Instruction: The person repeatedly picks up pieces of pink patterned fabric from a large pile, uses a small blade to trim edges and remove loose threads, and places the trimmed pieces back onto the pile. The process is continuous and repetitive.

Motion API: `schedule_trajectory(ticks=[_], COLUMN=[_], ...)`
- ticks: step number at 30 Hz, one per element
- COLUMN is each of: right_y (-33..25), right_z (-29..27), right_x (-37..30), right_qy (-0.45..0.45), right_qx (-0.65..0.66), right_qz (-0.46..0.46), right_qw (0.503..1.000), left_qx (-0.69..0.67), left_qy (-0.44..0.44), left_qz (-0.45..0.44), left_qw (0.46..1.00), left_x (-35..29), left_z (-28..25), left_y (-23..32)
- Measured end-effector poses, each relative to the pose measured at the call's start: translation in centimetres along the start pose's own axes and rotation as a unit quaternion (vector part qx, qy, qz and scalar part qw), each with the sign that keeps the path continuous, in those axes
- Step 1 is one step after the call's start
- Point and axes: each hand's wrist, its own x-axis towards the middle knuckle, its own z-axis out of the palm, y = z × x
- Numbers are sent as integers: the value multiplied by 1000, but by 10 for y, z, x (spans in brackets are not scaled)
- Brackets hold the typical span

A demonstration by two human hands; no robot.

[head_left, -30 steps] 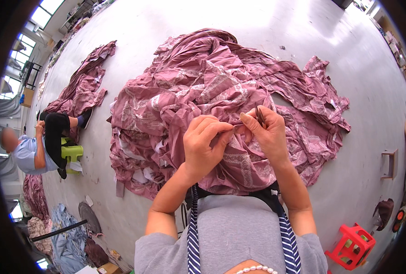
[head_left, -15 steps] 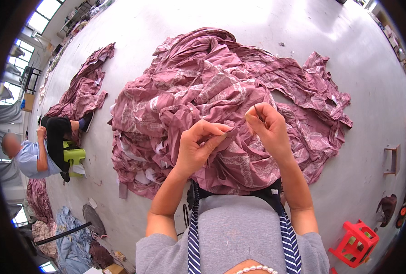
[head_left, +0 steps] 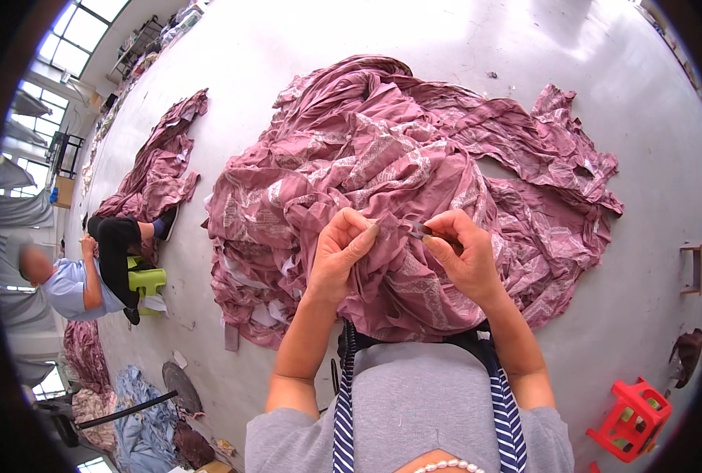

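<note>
Left hand point(head_left: 341, 254), frame centre: thumb and forefinger pinched together on pink patterned cloth point(head_left: 367, 169) | right hand point(head_left: 463, 254), just right: fingers clamped on small dark tool point(head_left: 419, 229), tip near pinch, contact unclear | cloth heaped across centre | green stool point(head_left: 147, 279) at left

Far: passage over floor point(head_left: 517, 47) | Centre: pink cloth heap point(head_left: 327, 169) obstructs | Near right: red stool point(head_left: 646, 410) obstructs | Left: seated person point(head_left: 83, 292)

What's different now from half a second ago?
The right hand has come down nearer the body, its small dark tool now pointing left toward the pink cloth. The left hand still pinches the cloth; the co-worker stays seated.
</note>
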Motion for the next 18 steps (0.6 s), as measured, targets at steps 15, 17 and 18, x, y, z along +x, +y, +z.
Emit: schedule_trajectory(ticks=[15, 17, 18], right_y=[-2, -3, -5], right_z=[-7, -14, -15], right_x=[9, 10, 11], right_qy=[11, -42, -51], right_qx=[-20, -7, 2], right_qz=[-36, 10, 12], right_qw=[999, 999, 999], left_qx=[43, 65, 65], left_qy=[-41, -53, -61], left_qz=[-7, -12, -16], left_qw=[998, 996, 996], left_x=[-4, -4, -3], left_z=[7, 5, 5], left_y=[8, 10, 10])
